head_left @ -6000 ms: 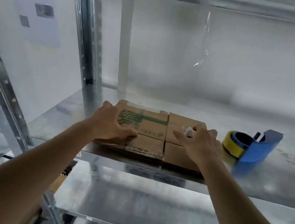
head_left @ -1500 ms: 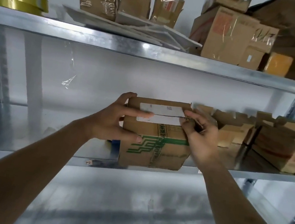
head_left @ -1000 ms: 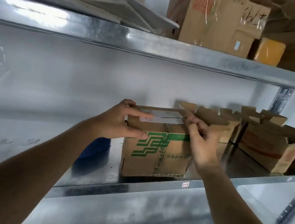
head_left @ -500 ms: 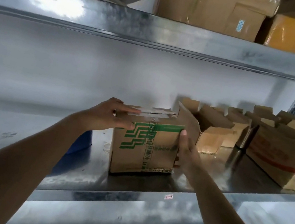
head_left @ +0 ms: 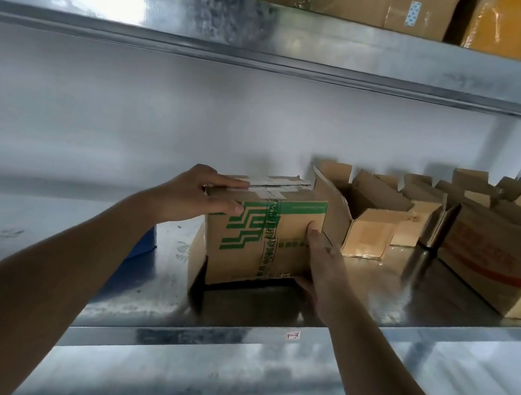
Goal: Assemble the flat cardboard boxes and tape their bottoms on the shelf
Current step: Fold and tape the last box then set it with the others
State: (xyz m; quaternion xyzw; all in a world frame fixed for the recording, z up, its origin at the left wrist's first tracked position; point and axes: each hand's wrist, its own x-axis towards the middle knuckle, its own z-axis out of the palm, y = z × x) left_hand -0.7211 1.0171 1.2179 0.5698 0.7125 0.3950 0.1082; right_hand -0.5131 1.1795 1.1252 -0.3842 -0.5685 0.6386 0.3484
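Both hands grip corrugated green-printed box (taped seam up): left hand fingers curled over top, right hand at corner.

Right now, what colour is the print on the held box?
Green, on the box; head view.

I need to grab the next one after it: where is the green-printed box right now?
In the head view the green-printed box stands mid-shelf, held between the left hand and right hand, just left of the open boxes.
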